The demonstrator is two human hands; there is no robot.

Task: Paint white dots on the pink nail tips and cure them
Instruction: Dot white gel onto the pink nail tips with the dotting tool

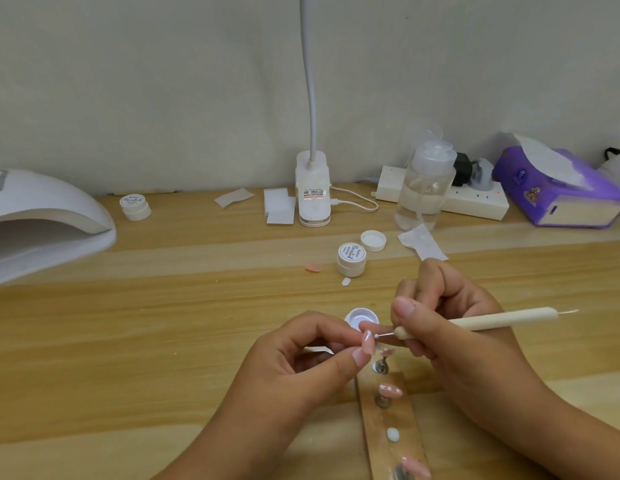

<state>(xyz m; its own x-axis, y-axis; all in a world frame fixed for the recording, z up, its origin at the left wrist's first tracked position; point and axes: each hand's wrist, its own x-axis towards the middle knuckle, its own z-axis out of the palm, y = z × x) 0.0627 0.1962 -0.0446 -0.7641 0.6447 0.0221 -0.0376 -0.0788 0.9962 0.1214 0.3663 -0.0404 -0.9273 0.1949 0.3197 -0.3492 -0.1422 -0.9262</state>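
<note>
My left hand (301,362) pinches a pink nail tip (368,344) between thumb and forefinger. My right hand (440,317) holds a cream dotting tool (481,322), and its white ball end touches the tip beside a white dot. Just behind the fingers sits an open white paint pot (361,317). A wooden holder strip (388,431) runs toward me, carrying a dotted pink tip (390,390), a white tip (392,434) and another pink tip (416,466). The white curing lamp (42,220) stands at the far left.
On the wooden table lie a loose pink tip (312,268), two closed white pots (351,258) (135,206), a loose lid (373,240), paper wipes (279,210), a desk lamp base (312,188), a clear pump bottle (424,188), a power strip (475,200) and a purple tissue box (558,188).
</note>
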